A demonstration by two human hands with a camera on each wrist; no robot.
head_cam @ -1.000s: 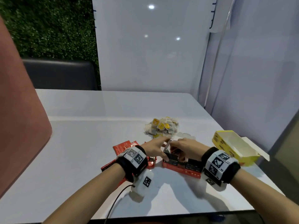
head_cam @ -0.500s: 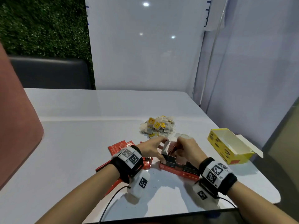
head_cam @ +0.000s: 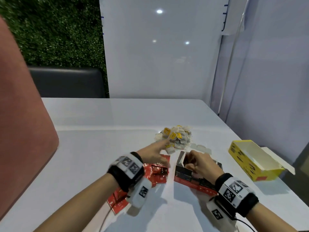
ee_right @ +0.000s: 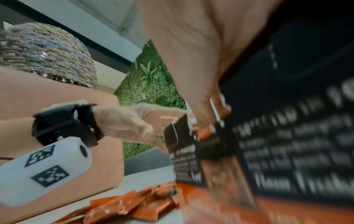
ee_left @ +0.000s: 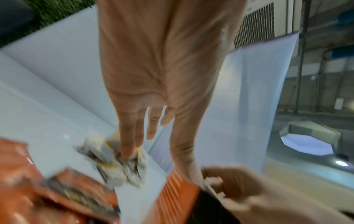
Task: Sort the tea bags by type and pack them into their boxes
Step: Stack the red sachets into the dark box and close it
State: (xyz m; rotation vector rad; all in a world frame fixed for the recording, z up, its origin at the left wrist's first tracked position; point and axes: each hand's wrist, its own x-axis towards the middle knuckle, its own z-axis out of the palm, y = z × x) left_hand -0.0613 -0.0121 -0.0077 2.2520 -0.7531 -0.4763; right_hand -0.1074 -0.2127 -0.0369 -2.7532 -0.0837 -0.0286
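A pile of white tea bags with yellow tags [head_cam: 174, 137] lies mid-table. My left hand [head_cam: 159, 147] stretches toward it with straight fingers; in the left wrist view the fingertips [ee_left: 127, 153] touch the pile [ee_left: 113, 160]. It holds nothing. My right hand [head_cam: 194, 162] curls over the open end of the red and black box [head_cam: 189, 180] and grips its flap. The box fills the right wrist view [ee_right: 287, 144]. Red foil sachets [head_cam: 156, 171] lie under my left wrist. What is inside the box is hidden.
An open yellow box [head_cam: 250, 159], its inside showing white, stands at the right near the table edge. The white table [head_cam: 100, 148] ends at a white wall panel behind. A pink chair back [head_cam: 21, 114] rises at the left.
My left hand has let go of the red and black box and reached forward to the white tea bag pile. My right hand stays on the box's open end.
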